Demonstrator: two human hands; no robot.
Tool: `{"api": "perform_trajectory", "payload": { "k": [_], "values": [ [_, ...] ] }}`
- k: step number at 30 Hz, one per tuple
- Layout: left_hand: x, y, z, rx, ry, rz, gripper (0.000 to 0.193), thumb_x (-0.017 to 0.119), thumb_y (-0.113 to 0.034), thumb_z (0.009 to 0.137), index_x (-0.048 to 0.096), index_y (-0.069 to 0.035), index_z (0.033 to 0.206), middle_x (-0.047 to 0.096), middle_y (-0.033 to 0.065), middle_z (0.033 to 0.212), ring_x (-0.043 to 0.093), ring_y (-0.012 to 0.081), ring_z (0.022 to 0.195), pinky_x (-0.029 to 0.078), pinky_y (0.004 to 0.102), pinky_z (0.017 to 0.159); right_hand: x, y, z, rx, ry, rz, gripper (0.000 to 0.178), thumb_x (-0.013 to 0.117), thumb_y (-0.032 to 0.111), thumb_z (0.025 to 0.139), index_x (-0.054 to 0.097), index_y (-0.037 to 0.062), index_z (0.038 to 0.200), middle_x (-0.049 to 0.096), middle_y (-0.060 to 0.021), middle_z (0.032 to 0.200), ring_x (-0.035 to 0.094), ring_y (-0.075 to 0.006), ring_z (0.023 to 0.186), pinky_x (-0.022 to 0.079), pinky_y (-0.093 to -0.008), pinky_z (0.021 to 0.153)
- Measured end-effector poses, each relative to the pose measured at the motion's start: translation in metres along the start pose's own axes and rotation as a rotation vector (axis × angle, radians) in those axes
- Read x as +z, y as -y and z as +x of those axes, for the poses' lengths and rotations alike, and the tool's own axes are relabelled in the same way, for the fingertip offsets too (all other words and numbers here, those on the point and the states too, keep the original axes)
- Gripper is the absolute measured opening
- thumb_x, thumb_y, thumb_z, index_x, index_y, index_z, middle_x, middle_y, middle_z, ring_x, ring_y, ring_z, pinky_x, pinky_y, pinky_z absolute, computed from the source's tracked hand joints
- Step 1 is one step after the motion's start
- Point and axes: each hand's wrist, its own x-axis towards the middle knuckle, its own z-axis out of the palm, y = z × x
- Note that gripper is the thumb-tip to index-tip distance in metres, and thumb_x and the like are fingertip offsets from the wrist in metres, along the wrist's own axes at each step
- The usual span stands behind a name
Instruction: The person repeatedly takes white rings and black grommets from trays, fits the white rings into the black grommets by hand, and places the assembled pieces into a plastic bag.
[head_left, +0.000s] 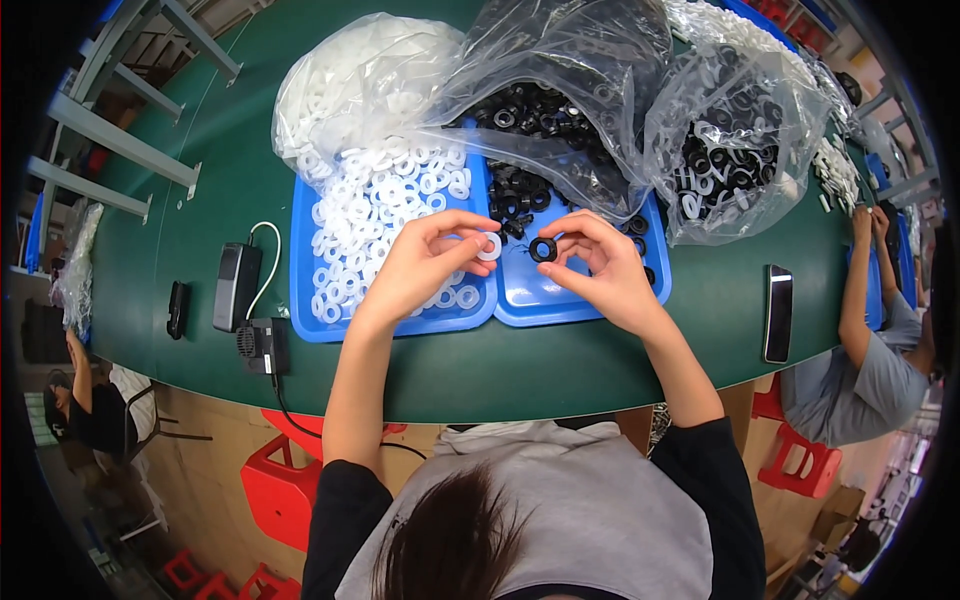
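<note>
My left hand (440, 255) pinches a white plastic ring (489, 246) between thumb and fingers, above the left blue tray (302, 250). Facing it, my right hand (600, 262) grips a black plastic ring (543, 250) by its outer edge over the right blue tray (540, 312). The two rings are a short gap apart. Many loose white rings (350, 245) fill the left tray. Black rings (515, 195) lie toward the back of the right one, partly under plastic film.
Behind the trays stand a clear bag of white rings (345, 85), a dark-looking bag (570, 60) and a bag of mixed rings (735, 150). A phone (778, 313) lies right; a power bank (237, 287) and black device (263, 346) lie left. Co-workers sit at both sides.
</note>
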Motion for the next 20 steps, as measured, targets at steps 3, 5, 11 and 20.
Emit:
{"api": "perform_trajectory", "payload": {
  "k": [3, 5, 11, 20],
  "values": [
    [0.006, -0.003, 0.0, -0.041, 0.036, -0.031, 0.023, 0.062, -0.008, 0.095, 0.065, 0.003, 0.114, 0.067, 0.0092, 0.097, 0.068, 0.0165, 0.087, 0.056, 0.028, 0.075, -0.002, 0.0, 0.0, -0.027, 0.031, -0.067, 0.036, 0.073, -0.003, 0.082, 0.063, -0.0017, 0.117, 0.06, -0.0071, 0.109, 0.06, -0.01, 0.089, 0.051, -0.0237, 0.082],
    [0.009, 0.0, 0.0, -0.005, 0.032, -0.068, 0.024, 0.063, -0.007, 0.094, 0.065, 0.002, 0.117, 0.067, 0.0092, 0.1, 0.067, 0.0168, 0.088, 0.056, 0.0282, 0.076, -0.002, 0.001, 0.0, -0.03, 0.042, -0.095, 0.037, 0.073, -0.003, 0.082, 0.064, -0.0013, 0.118, 0.06, -0.0071, 0.109, 0.06, -0.0107, 0.088, 0.05, -0.0238, 0.082],
    [0.023, 0.004, 0.0, 0.251, 0.051, 0.003, 0.026, 0.065, 0.002, 0.091, 0.063, 0.003, 0.117, 0.065, 0.01, 0.102, 0.066, 0.0181, 0.089, 0.057, 0.0286, 0.079, 0.001, -0.001, -0.001, 0.025, 0.001, 0.058, 0.038, 0.069, -0.001, 0.086, 0.062, 0.0003, 0.123, 0.065, -0.0075, 0.11, 0.064, -0.0144, 0.099, 0.051, -0.0281, 0.089],
    [0.034, 0.015, 0.001, 0.327, -0.089, 0.027, 0.01, 0.066, 0.002, 0.09, 0.064, 0.005, 0.1, 0.062, 0.0104, 0.099, 0.069, 0.0185, 0.084, 0.058, 0.0279, 0.078, 0.0, -0.001, -0.003, -0.004, 0.044, 0.019, 0.04, 0.068, 0.002, 0.09, 0.06, -0.0013, 0.128, 0.067, -0.0115, 0.117, 0.064, -0.0158, 0.104, 0.05, -0.0303, 0.093]
  ]
}}
